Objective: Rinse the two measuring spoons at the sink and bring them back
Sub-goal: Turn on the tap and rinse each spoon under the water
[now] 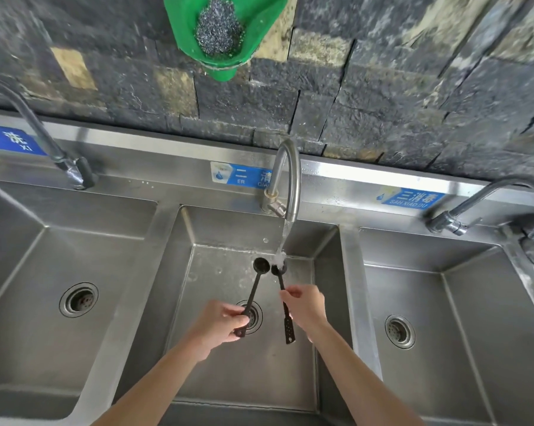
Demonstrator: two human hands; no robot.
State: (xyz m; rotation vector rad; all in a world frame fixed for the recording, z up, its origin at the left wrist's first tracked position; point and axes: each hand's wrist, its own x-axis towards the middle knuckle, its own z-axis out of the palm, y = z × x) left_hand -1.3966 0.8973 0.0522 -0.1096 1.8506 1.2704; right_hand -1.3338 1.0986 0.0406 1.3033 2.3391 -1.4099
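over the middle basin [216, 379] of a steel sink with three basins, the left hand [221, 325] was closed around the handle end of the left measuring spoon [253, 295], and its round bowl pointed toward 12 o'clock, just beside the water stream [285, 238] and not under it. the right hand [305, 305] pinched the handle of the right measuring spoon [280, 279] near the middle, with the perforated handle end hanging toward 6 o'clock, and its bowl sat directly under the water falling from the curved faucet [290, 176]. at 12 o'clock on the dark stone wall hung a green holder [182, 29] with a steel scourer [218, 27] in it, and the drain [253, 316] lay below the left hand.
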